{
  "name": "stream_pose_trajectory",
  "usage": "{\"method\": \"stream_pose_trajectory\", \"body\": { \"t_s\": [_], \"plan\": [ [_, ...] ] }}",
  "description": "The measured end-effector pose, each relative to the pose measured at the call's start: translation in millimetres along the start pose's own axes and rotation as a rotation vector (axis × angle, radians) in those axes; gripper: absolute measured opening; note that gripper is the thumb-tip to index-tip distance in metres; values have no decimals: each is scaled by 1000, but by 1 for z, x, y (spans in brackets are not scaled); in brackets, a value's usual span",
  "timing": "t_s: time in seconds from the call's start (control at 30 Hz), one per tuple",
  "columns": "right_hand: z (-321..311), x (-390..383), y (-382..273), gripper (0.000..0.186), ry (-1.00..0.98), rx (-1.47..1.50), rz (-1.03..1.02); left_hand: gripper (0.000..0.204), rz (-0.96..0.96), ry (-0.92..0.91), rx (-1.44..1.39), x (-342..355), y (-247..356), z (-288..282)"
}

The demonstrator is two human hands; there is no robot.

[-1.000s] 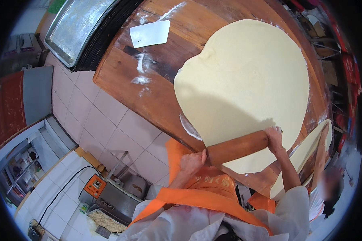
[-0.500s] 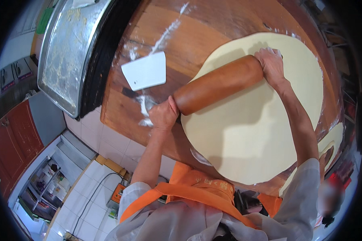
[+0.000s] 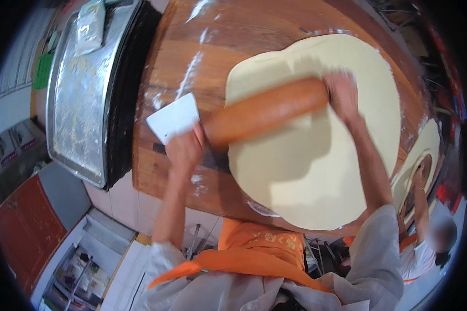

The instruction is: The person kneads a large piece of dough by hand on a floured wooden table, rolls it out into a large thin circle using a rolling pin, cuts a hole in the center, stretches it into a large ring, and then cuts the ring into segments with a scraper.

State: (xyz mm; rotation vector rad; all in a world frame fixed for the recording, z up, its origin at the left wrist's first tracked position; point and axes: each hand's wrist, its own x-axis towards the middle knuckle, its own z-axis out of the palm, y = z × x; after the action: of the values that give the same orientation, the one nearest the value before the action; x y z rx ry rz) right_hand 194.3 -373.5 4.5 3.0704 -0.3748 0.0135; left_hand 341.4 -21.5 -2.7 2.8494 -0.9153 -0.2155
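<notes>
A thick brown wooden rolling pin (image 3: 267, 111) slants across the upper part of a wide, pale sheet of dough (image 3: 301, 186). My left hand (image 3: 184, 149) is closed around its left end, over the bare wood just beyond the dough's edge. The right end is gripped by my right hand (image 3: 342, 97), above the dough and smeared by motion. Whether the pin presses on the dough or hangs slightly over it, I cannot tell. A white flat dough scraper (image 3: 173, 117) lies on the board, partly behind my left hand.
Flour streaks mark the wooden worktop (image 3: 233, 31). At the left stands a metal baking tray (image 3: 83, 114) on a dark stack, with a white packet (image 3: 90, 28) on it. On the right, another person (image 3: 419, 254) has hands at a second dough sheet (image 3: 429, 136) with a hole.
Both hands have moved left with the rolling pin, and my left hand now overlaps the scraper. The view has shifted, and more of the person on the right shows.
</notes>
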Motion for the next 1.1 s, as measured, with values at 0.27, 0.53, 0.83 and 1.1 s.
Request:
{"method": "stream_pose_trajectory", "body": {
  "t_s": [0.27, 0.53, 0.83, 1.1],
  "plan": [
    [17, -247, 57, 10, -368, 144, 153, 44, 141, -279, -327, -159, 125, 50],
    [50, -32, 116, 13, -28, 172, 6, 48, 173, 131, -28, 18, 106, 70],
    [61, 147, 145, 19, 14, 44, 39, 55, 38, 228, -30, 207, 73, 56],
    [38, 106, 132, 14, 158, 25, 144, 55, 172, 169, 38, 238, 76, 24]
  ]
}}
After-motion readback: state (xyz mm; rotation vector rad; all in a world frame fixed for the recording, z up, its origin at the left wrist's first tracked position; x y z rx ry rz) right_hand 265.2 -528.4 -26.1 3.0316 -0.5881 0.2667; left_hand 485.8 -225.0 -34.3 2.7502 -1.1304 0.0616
